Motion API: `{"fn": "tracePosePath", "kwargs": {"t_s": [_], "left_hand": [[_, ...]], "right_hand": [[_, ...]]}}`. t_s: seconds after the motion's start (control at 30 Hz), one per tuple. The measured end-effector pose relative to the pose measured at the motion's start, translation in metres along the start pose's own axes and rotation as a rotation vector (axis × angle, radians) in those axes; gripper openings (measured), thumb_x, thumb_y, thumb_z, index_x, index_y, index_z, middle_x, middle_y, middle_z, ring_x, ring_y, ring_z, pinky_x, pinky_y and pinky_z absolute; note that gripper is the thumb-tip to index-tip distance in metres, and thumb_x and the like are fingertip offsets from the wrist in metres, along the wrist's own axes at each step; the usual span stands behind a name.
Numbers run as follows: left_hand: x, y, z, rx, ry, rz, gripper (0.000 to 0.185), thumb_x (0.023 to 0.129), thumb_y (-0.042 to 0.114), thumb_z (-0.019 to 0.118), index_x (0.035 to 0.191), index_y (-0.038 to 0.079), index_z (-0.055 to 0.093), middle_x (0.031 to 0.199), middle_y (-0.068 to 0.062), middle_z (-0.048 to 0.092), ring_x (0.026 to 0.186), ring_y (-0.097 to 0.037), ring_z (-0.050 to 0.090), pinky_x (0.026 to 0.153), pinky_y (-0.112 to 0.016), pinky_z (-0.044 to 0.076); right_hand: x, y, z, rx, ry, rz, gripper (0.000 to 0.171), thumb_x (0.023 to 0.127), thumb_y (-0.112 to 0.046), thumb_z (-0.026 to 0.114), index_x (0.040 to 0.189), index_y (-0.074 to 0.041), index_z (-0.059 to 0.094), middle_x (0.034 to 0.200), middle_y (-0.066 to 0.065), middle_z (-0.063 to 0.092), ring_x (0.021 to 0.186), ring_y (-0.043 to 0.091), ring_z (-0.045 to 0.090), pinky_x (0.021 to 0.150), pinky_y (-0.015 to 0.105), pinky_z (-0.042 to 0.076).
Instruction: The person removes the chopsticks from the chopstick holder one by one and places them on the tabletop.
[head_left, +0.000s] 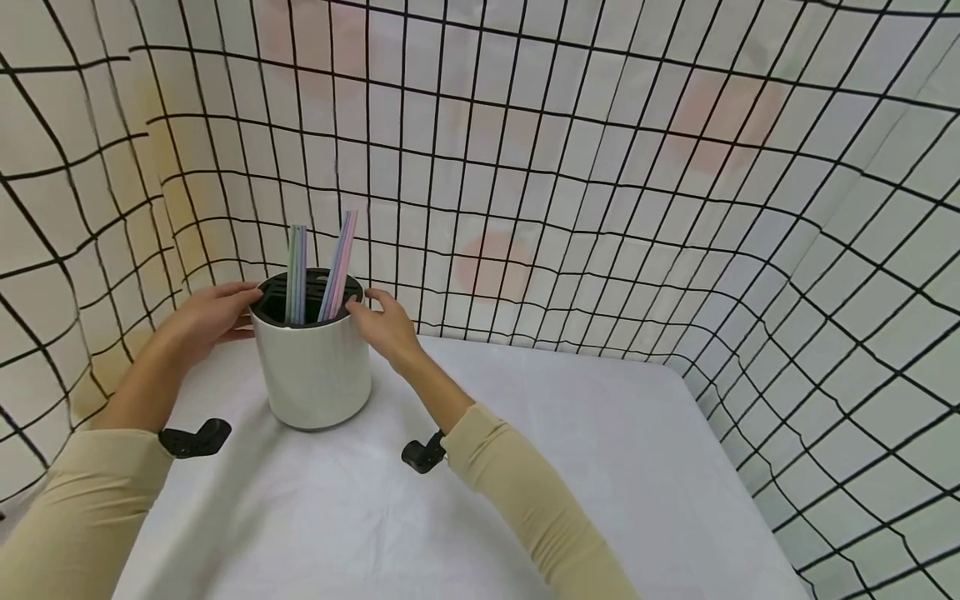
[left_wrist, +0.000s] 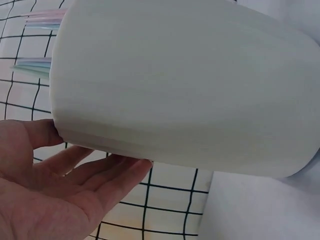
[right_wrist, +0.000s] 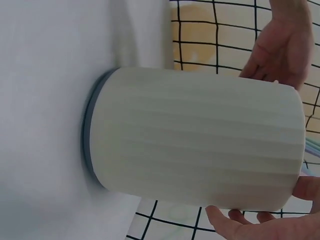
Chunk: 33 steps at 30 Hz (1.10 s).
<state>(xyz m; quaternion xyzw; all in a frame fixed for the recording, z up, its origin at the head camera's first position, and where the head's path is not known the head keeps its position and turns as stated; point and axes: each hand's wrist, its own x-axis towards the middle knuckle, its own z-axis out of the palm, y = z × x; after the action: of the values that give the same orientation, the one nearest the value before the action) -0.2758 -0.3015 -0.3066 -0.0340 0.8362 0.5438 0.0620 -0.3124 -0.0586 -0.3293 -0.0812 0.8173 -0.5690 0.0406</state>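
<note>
While the white, black-topped cylindrical holder [head_left: 315, 375] stands upright toward the left of the white-clothed table [head_left: 600, 433], the left hand [head_left: 212, 315] and right hand [head_left: 387, 329] grip opposite sides of its rim; base contact appears full, though shadow obscures it. Even, level pressure should keep the slim pastel sticks [head_left: 297, 271] steady.

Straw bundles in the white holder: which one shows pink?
The bundle nearer the right hand; it leans, while the other bundle stands nearly upright, showing green instead.
</note>
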Motion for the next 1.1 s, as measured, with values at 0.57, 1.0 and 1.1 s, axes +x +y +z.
{"fn": "tracePosePath", "kwargs": {"t_s": [0.57, 1.0, 1.1], "left_hand": [[0.0, -0.003, -0.004, -0.003, -0.043, 0.021, 0.073, 0.109, 0.046, 0.034, 0.161, -0.002, 0.013, 0.156, -0.026, 0.034, 0.103, 0.002, 0.06, 0.093, -0.02, 0.058], [0.001, -0.007, 0.0, -0.059, -0.07, 0.023, 0.075, 0.109, 0.044, 0.04, 0.162, 0.001, 0.01, 0.159, -0.031, 0.028, 0.088, 0.009, 0.061, 0.091, -0.021, 0.059], [0.0, -0.004, 0.004, -0.063, -0.092, 0.032, 0.074, 0.109, 0.043, 0.04, 0.162, 0.0, 0.01, 0.159, -0.032, 0.028, 0.091, 0.008, 0.061, 0.092, -0.021, 0.058]], "right_hand": [[0.005, 0.011, 0.005, 0.213, 0.029, 0.051, 0.048, 0.096, -0.038, 0.066, 0.141, -0.022, 0.06, 0.143, 0.006, 0.06, 0.126, 0.023, 0.061, 0.098, 0.046, 0.059], [-0.001, 0.01, -0.004, 0.246, 0.039, 0.051, 0.045, 0.096, -0.034, 0.069, 0.137, -0.017, 0.064, 0.141, 0.009, 0.06, 0.124, 0.025, 0.062, 0.097, 0.046, 0.059], [-0.005, 0.014, -0.013, 0.222, 0.023, 0.033, 0.047, 0.096, -0.035, 0.067, 0.139, -0.017, 0.061, 0.142, 0.009, 0.06, 0.125, 0.024, 0.062, 0.096, 0.045, 0.06]]}}
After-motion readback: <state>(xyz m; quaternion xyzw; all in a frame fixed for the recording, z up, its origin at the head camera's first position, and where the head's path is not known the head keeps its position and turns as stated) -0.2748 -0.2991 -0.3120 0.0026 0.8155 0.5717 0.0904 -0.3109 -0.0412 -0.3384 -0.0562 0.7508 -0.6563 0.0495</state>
